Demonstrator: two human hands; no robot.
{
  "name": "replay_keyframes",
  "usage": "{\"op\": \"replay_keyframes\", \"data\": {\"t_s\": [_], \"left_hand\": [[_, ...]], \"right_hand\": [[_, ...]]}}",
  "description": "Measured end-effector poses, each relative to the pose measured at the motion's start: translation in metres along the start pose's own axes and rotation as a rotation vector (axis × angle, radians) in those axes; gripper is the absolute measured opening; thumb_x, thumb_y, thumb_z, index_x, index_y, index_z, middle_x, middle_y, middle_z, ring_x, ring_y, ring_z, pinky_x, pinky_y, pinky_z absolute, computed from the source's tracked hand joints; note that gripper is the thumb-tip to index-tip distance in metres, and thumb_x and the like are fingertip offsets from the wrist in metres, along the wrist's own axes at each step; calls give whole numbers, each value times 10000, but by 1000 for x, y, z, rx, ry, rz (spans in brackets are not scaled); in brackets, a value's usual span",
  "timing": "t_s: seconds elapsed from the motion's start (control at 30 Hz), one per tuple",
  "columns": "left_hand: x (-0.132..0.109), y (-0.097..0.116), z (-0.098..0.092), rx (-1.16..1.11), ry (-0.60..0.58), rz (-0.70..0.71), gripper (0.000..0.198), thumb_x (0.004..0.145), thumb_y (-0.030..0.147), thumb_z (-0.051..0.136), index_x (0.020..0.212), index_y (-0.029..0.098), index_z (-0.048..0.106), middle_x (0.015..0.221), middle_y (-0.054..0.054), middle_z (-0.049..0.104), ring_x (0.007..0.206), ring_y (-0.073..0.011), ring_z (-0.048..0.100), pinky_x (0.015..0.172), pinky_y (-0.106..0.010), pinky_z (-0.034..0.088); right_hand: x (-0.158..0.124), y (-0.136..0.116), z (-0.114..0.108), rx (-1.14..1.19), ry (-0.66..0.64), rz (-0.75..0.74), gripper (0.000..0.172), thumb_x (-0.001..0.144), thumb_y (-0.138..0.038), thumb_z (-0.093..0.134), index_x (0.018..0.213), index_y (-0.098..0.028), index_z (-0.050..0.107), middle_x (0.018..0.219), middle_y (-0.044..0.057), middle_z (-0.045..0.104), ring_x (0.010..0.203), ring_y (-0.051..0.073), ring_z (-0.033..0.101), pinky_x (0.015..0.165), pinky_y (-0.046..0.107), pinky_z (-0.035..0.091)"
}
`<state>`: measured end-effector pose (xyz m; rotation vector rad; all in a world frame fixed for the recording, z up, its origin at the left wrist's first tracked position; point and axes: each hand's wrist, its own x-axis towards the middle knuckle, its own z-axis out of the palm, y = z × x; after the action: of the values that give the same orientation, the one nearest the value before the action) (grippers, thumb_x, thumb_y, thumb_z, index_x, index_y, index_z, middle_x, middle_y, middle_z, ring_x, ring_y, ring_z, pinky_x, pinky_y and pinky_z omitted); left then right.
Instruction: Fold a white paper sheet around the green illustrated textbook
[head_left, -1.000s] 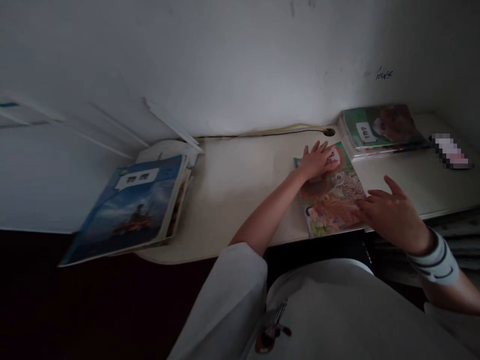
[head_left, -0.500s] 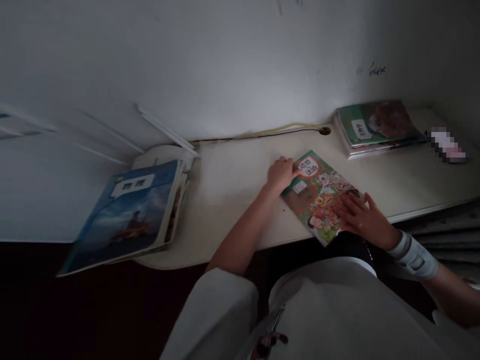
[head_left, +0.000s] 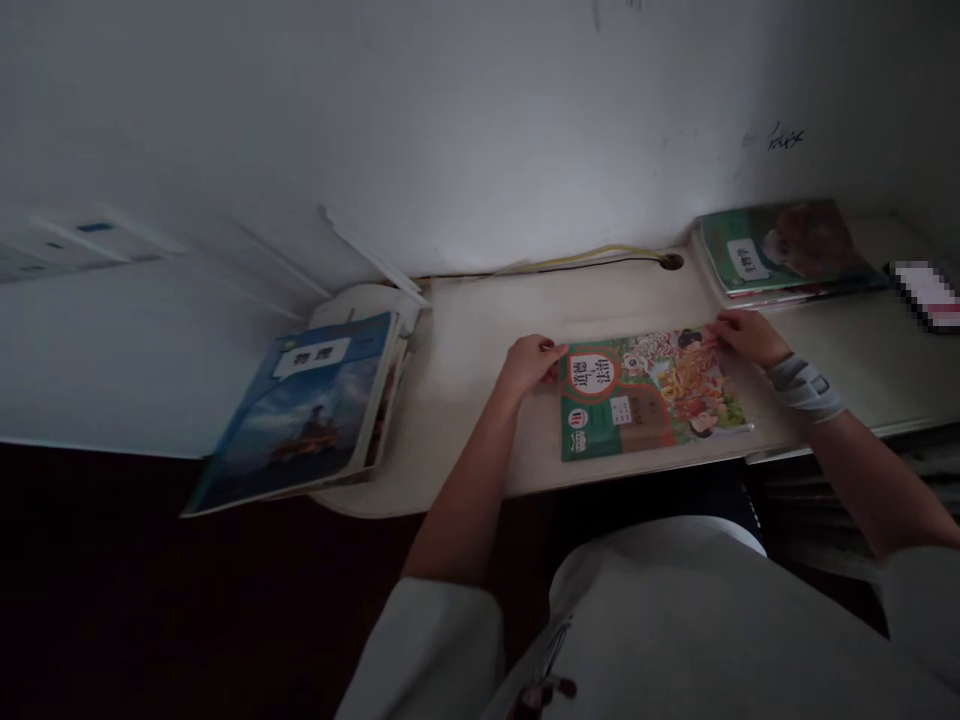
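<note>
A textbook (head_left: pixel 649 395) with a green and orange cover and colourful drawings lies sideways on the cream desk, its front edge close to the desk's edge. My left hand (head_left: pixel 531 363) pinches its far left corner, the thumb on the cover and the other fingers partly hidden. At the far right corner, my right hand (head_left: pixel 751 336) is closed on the book between thumb and fingers. A grey band circles my right wrist.
On the left, a stack topped by a blue textbook (head_left: pixel 307 410) overhangs the desk (head_left: pixel 480 420). Another stack under a green book (head_left: pixel 787 250) sits at back right beside a pixelated phone (head_left: pixel 926 297). A yellow cable (head_left: pixel 600 253) runs along the wall into a hole (head_left: pixel 670 261).
The textbook has turned from a slant to lie lengthwise along the desk. My right hand has gone from flat on its cover to gripping the far right corner. The view has shifted left.
</note>
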<state>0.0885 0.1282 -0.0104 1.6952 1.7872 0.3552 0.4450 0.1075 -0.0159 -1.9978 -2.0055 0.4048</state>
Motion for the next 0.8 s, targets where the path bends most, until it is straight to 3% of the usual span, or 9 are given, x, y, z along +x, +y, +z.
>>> {"op": "replay_keyframes", "data": {"t_s": [0.1, 0.2, 0.4, 0.57, 0.8], "left_hand": [[15, 3, -1, -7, 22, 35, 211, 827, 315, 548, 858, 139, 660, 684, -37, 672, 575, -124, 601, 528, -218, 443], [21, 4, 1, 23, 83, 76, 131, 776, 265, 590, 807, 156, 657, 757, -32, 691, 673, -132, 613, 597, -219, 452], [20, 5, 5, 90, 149, 135, 67, 748, 219, 603, 766, 186, 658, 869, -35, 706, 823, -158, 619, 774, -258, 450], [13, 7, 6, 225, 170, 156, 96, 778, 211, 561, 772, 199, 656, 878, -41, 711, 819, -170, 620, 769, -279, 455], [9, 7, 6, 312, 188, 113, 125, 804, 210, 523, 801, 185, 645, 921, -76, 702, 877, -204, 626, 791, -309, 460]], "right_hand": [[17, -3, 2, 38, -65, 36, 281, 838, -321, 494, 807, -119, 687, 719, 64, 683, 659, 160, 585, 606, 260, 403], [18, -6, 5, 58, -38, 59, 217, 802, -291, 533, 794, -130, 678, 774, 72, 694, 705, 163, 592, 639, 261, 414], [8, -13, 11, 21, 77, 94, 183, 805, -257, 524, 875, -158, 661, 877, 76, 704, 773, 178, 610, 674, 270, 419], [3, -24, 13, -110, 111, 144, 227, 839, -272, 459, 855, -182, 667, 956, 95, 707, 831, 208, 621, 673, 292, 415], [6, -36, 19, -302, 76, 172, 330, 916, -294, 365, 1018, -122, 628, 1044, 172, 676, 903, 263, 648, 713, 328, 450]]}}
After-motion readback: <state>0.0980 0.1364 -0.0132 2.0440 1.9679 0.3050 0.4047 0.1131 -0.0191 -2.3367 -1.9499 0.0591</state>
